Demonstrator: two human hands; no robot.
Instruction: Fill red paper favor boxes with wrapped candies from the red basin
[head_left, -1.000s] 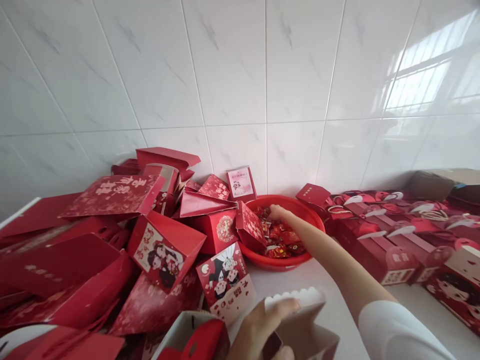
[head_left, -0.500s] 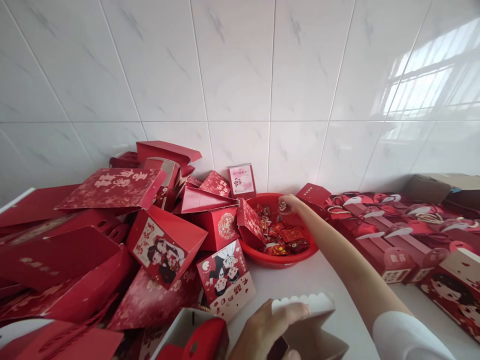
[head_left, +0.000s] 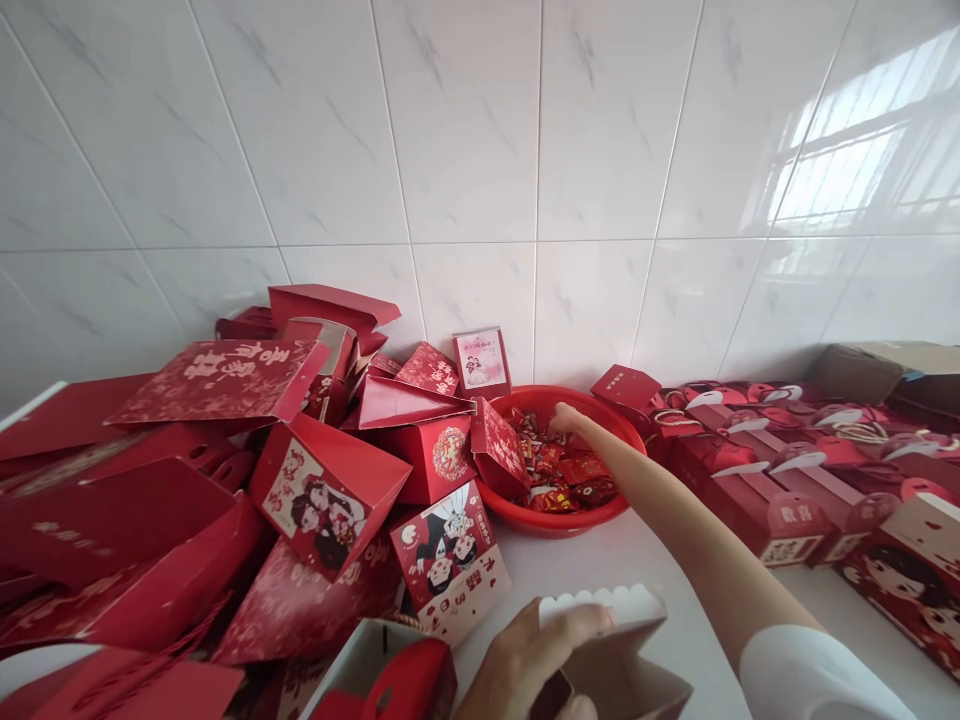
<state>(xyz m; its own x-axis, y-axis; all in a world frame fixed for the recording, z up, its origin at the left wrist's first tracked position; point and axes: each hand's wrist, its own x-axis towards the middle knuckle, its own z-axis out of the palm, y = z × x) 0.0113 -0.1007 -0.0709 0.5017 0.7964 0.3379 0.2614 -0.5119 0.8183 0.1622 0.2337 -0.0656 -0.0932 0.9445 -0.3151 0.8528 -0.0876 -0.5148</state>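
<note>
My left hand [head_left: 517, 660] grips an open paper gift box [head_left: 622, 670] at the bottom of the view, fingers over its white scalloped flap and thumb low in front. The box's plain inside faces up. Inside a red plastic basin [head_left: 577, 525], my right hand [head_left: 566, 420] reaches down among small wrapped candies [head_left: 574, 470]. Its fingers are bent and pressed together at the candies; what they hold, if anything, is hidden. A red patterned box [head_left: 501, 447] leans into the basin's left side.
Red gift boxes [head_left: 330, 490] lie heaped on the left, and an open red box [head_left: 382, 670] stands beside my left hand. Rows of closed handled boxes [head_left: 795, 490] fill the right side. A cardboard box [head_left: 885, 375] sits behind them, against the tiled wall [head_left: 472, 180].
My right hand has moved slightly left and lower into the candies. The small patterned piece seen at its fingertips before no longer shows. My left hand and its box have barely shifted.
</note>
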